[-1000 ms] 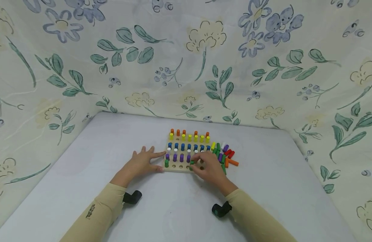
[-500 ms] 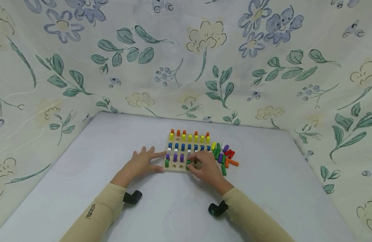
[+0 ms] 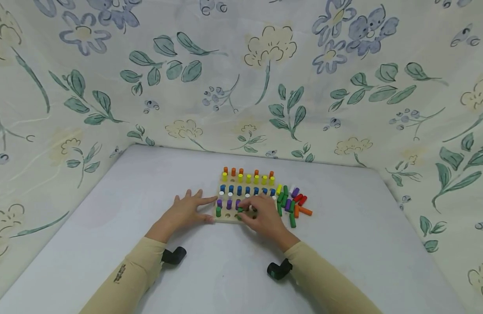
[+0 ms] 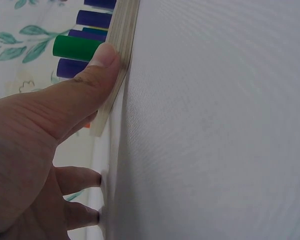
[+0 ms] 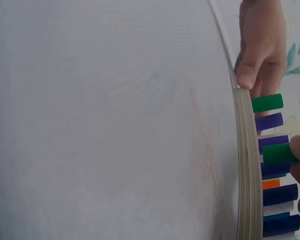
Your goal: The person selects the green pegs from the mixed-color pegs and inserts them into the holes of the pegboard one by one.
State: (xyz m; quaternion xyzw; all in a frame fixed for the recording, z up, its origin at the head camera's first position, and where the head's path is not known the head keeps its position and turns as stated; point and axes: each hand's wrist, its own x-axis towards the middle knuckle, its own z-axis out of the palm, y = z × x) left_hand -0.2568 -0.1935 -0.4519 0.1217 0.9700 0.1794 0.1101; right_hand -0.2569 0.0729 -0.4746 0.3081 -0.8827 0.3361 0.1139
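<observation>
A wooden pegboard (image 3: pixel 226 220) lies on the table, with rows of orange, yellow, blue, white and purple pegs standing in it. One green peg (image 3: pixel 218 212) stands at its front left corner. My left hand (image 3: pixel 186 211) is spread at the board's left side, the thumb touching the corner by that peg in the left wrist view. Over the front row, my right hand (image 3: pixel 263 216) pinches another green peg (image 5: pixel 277 154) between thumb and fingers. It is upright, its lower end close over the board. The right hand hides part of the front rows.
Loose green, red, orange (image 3: pixel 305 211), purple, yellow and white pegs lie in a heap against the board's right side. A floral cloth (image 3: pixel 249 87) rises behind the white table (image 3: pixel 226 279). Each wrist carries a black camera (image 3: pixel 278 270).
My right hand has slid left along the front row with the green peg pinched in it, uncovering more loose pegs on the right. My left hand has stayed at the board's edge.
</observation>
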